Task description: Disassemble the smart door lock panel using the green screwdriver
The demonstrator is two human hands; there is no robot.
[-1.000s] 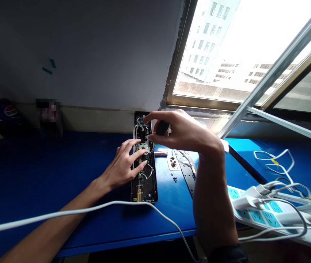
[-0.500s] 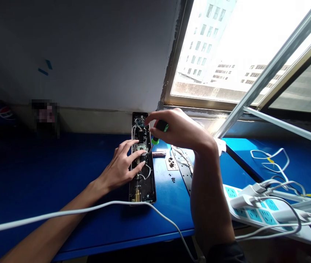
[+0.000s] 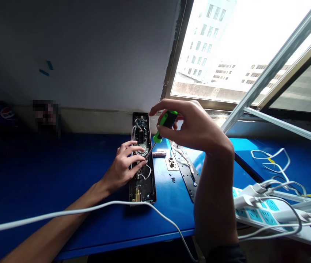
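Note:
An opened black electronic door lock (image 3: 149,190) lies lengthwise on the blue table (image 3: 34,175), with its wiring, a round metal part and a brass piece exposed. My left hand (image 3: 124,164) rests on the lock's middle, fingers spread across the wires. Above it, my right hand (image 3: 193,129) is shut on a green and black screwdriver (image 3: 167,121). The thin shaft slants down, its tip close to the lock's round part, near my left fingers. A black metal plate (image 3: 185,170) lies under my right wrist, beside a small metal fitting (image 3: 171,163) and several tiny screws (image 3: 173,179).
A small cylindrical item (image 3: 159,154) lies right of the lock. A white cable (image 3: 89,206) crosses my left forearm and the table's front edge. At right, a power strip (image 3: 262,215) holds white plugs and tangled cables. A window (image 3: 215,47) and wall stand behind.
My right hand has risen and moved slightly right, turning the screwdriver so its green handle shows more and its shaft points down at the lock. My left hand stays nearly still.

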